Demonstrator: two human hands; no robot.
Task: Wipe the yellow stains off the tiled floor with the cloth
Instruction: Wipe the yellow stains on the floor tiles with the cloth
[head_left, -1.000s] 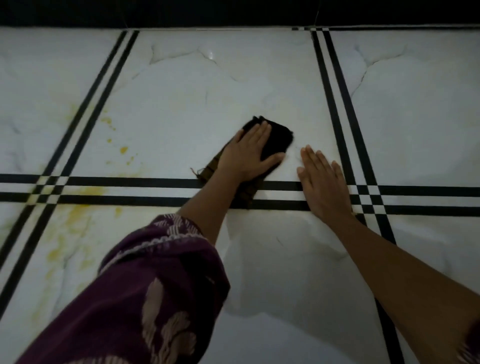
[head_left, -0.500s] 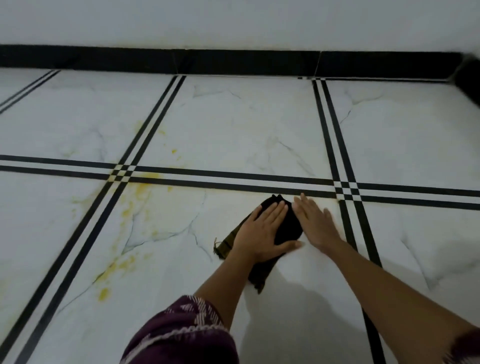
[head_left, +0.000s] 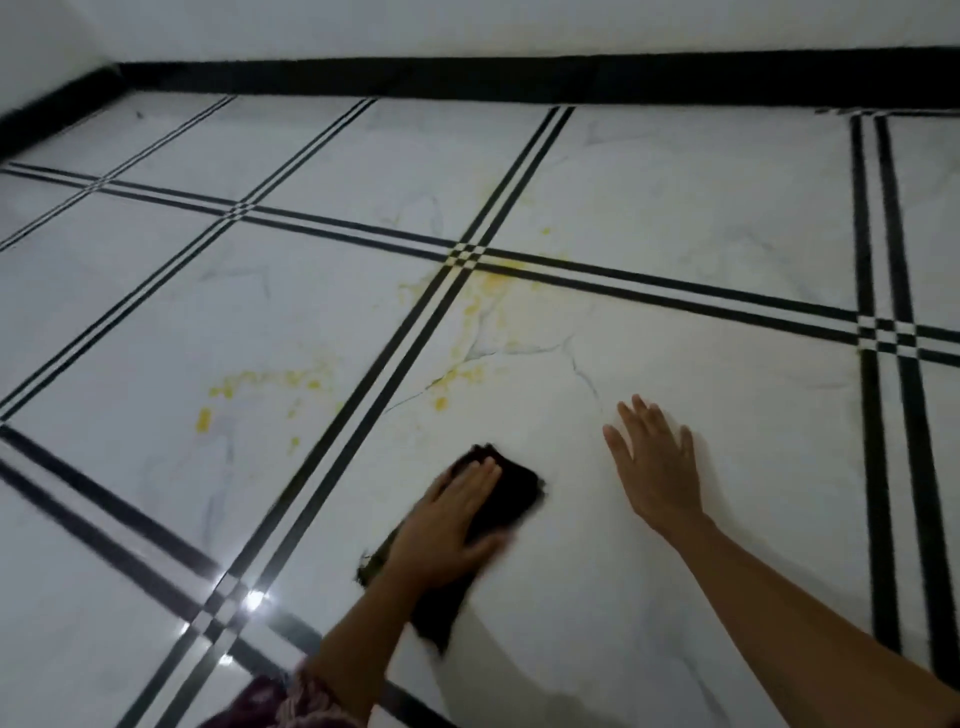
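Note:
A dark cloth (head_left: 511, 496) lies flat on the white tiled floor (head_left: 727, 405). My left hand (head_left: 452, 525) presses on it with straight fingers. To its right, my right hand (head_left: 655, 467) rests flat on the bare tile, fingers spread. Yellow stains (head_left: 483, 296) spread around the black-striped tile joint beyond the cloth. More yellow spots (head_left: 260, 382) dot the tile to the left. The cloth lies short of both stain patches.
Black double stripes (head_left: 415, 332) cross the floor between tiles. A black skirting (head_left: 519, 78) runs along the white wall at the back. A bright light reflection (head_left: 253, 600) glints on the floor at the lower left.
The view has swung left, so the stains now sit ahead of the cloth. My left hand has slid the cloth leftwards away from my right hand, which now lies apart from it.

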